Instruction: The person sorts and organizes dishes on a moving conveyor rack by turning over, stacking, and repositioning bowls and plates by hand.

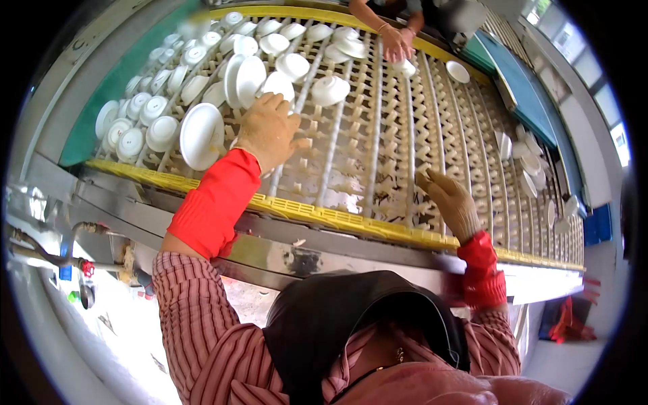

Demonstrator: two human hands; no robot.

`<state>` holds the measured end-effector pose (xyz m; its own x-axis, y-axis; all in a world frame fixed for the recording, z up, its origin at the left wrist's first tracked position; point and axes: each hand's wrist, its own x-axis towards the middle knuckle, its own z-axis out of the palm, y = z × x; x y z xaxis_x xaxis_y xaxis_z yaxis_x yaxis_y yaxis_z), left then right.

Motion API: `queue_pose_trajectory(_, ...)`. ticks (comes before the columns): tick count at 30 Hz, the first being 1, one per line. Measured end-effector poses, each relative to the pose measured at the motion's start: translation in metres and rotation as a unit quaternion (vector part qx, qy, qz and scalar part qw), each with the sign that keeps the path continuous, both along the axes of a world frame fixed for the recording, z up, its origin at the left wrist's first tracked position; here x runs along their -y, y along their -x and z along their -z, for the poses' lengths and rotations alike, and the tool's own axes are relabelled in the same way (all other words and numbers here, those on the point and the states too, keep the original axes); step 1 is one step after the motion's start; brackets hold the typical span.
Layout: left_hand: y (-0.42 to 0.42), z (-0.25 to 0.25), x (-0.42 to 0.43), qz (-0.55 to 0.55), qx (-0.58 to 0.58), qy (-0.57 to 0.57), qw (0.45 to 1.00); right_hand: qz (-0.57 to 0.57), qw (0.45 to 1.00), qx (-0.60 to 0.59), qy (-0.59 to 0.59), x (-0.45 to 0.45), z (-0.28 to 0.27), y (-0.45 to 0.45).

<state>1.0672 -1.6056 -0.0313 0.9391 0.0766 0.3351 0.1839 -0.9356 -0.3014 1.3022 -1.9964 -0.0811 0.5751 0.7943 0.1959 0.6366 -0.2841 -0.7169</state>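
Observation:
My left hand point(266, 131), in a tan glove with a red cuff, reaches over the peg conveyor point(378, 148). Its fingertips are at the near edge of a white bowl point(278, 85), and the thumb sticks out to the right. Whether the fingers touch the bowl I cannot tell. Left of this hand a large white oval dish point(202, 136) leans on the pegs, and two more oval dishes point(250, 81) stand tilted behind it. My right hand point(451, 202), gloved the same way, hovers over bare pegs with fingers loosely stretched and nothing visible in them.
Many upturned white bowls point(153, 110) crowd the conveyor's left end by a green belt point(94, 138). Across from me, a co-worker's hands point(398, 44) are at a small bowl point(404, 68). Yellow edging point(324, 214) borders my side. More bowls point(530, 162) lie far right, near a blue-green belt point(526, 101).

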Motion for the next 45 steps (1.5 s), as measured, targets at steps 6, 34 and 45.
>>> queue_pose_trajectory(6,-0.015,0.015,0.005,0.095,0.024,0.027,0.995,0.167,0.977,0.108,0.075,0.090,-0.004,0.047)
queue_pose_trajectory(34,-0.209,0.044,0.392,0.147,0.011,0.309,0.939,0.443,0.877,0.105,0.151,0.373,-0.042,-0.260)
queue_pose_trajectory(45,-0.239,0.059,0.423,0.028,0.031,0.219,0.975,0.428,0.826,0.248,0.269,0.487,0.046,-0.413)
